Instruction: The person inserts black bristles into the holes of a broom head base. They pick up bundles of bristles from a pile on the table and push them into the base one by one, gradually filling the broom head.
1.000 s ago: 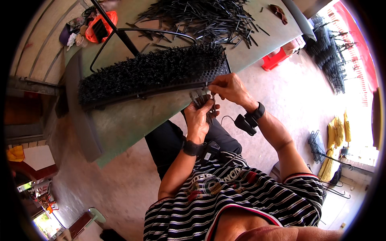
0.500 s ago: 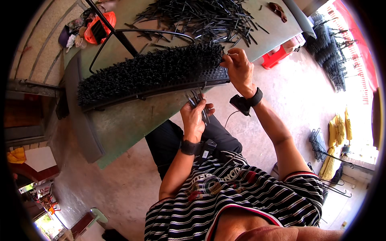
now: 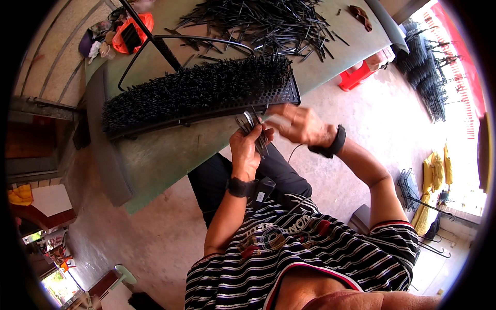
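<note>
Your tray [image 3: 295,93] looks mostly filled, holes [image 3: 271,94] bare toward its right end. Below it, your left hand [image 3: 246,147] grips strips [image 3: 249,120]; your right hand's [image 3: 300,124] blurred grip I can't tell.

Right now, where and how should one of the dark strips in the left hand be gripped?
Probably by its free upper end, pinched lightly, coming from the right: the thin strips fan out above the left hand, whose grip covers their middles. The right hand, blurred, is on that side.
</note>
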The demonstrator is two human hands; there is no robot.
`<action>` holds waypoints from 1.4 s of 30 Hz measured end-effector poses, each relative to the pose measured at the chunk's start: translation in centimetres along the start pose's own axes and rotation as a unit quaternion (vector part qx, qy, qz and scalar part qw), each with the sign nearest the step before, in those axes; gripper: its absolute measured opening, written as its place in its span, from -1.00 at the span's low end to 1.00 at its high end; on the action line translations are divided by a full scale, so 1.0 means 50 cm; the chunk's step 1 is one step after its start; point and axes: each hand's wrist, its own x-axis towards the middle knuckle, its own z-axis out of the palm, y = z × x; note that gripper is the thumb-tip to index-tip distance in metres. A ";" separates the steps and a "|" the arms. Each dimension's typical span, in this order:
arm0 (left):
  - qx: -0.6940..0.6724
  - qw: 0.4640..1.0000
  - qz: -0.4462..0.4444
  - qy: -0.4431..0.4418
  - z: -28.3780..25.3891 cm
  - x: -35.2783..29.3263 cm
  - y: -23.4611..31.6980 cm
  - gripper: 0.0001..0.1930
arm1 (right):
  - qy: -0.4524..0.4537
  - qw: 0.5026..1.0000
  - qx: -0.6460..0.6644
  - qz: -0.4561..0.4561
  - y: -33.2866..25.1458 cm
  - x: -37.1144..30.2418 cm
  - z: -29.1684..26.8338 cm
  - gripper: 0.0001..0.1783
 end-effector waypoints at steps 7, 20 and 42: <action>0.006 1.000 0.022 -0.011 0.006 0.012 -0.030 -0.83 | -0.018 0.997 0.043 -0.057 -0.023 -0.045 0.025 -0.65; 0.026 0.999 0.017 0.009 -0.006 -0.004 -0.019 -0.85 | 0.290 0.866 0.189 0.361 0.050 0.022 0.057 -0.83; 0.048 0.999 0.013 0.016 0.009 -0.012 -0.015 -0.85 | -0.021 0.802 0.337 0.492 0.001 0.027 0.036 -0.79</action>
